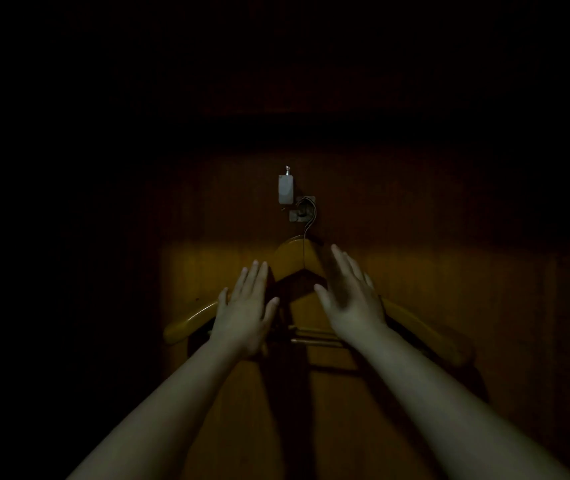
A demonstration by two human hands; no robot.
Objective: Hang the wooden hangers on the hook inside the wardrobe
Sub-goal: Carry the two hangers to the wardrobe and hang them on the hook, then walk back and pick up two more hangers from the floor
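Wood in a warm amber tone lines this space, and nearest to me two bare forearms reach in from six o'clock. The left hand (245,306) is raised flat with its back to the camera, fingers straight and slightly spread, pointing to twelve o'clock, and it grips nothing. The right hand (352,299) is equally open, a little blurred and tilted, with its fingers straight and the thumb held out towards nine o'clock; it holds nothing either.

Just behind both palms hang the wooden hangers (290,254). They are glossy, honey-yellow and broad-shouldered, with arms sloping down to about eight o'clock and four o'clock. Two pale trouser bars (311,336) show one above the other between the wrists, so there is more than one hanger, though in this gloom I cannot count them exactly. The left hand covers the left shoulder at seven o'clock from the crown, and the right hand covers the right shoulder at five o'clock. Whether either palm touches the wood I cannot tell.

Thin wire necks rise from the crown to twelve o'clock and loop over the hook (302,213), a small metal fitting on the wardrobe back panel (432,271). A small white device (286,189) sits at eleven o'clock, just beside the hook. Everything beyond the lit panel is black.
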